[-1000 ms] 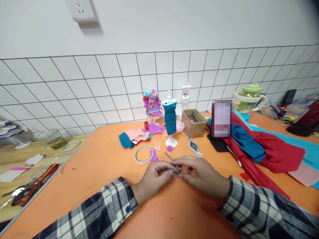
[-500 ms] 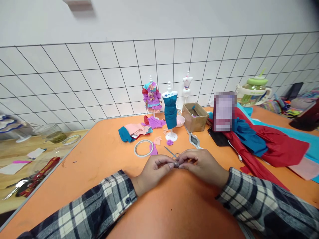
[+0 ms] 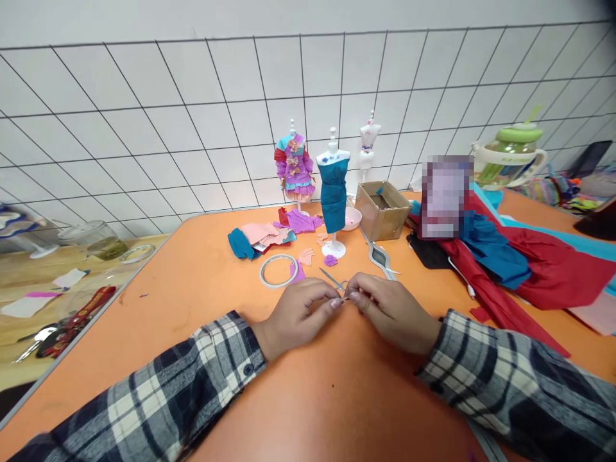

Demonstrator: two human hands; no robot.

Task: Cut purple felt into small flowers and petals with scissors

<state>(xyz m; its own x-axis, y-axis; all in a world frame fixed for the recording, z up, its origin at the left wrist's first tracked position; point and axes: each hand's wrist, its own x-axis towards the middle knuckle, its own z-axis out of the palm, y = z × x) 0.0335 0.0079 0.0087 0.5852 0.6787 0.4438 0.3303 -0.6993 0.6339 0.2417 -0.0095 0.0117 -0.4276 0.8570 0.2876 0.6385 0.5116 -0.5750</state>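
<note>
My left hand (image 3: 305, 314) and my right hand (image 3: 385, 311) meet above the orange table (image 3: 308, 410), both in a pinch. Between their fingertips is something tiny that I cannot make out. Just behind the fingers lie small scissors (image 3: 332, 277), partly hidden by my right hand. A purple fabric flower (image 3: 330, 260) rests at the base of a small white dress form wearing a teal dress (image 3: 333, 199). Left of it are scraps of peach fabric (image 3: 307, 256), purple fabric (image 3: 298, 272) and a roll of tape (image 3: 279, 271).
Behind stand a doll form in a purple outfit (image 3: 294, 168), a bare white form (image 3: 368, 144), a pink bowl (image 3: 353, 219) and a cardboard box (image 3: 382, 215). On the right are a propped, blurred screen (image 3: 445, 199), red fabric (image 3: 558, 263) and a green-lidded jug (image 3: 513, 154).
The view has tilted down, so things sit higher in it. The greyish thing seen between my fingertips no longer shows clearly, and the fingertips have drawn slightly apart.
</note>
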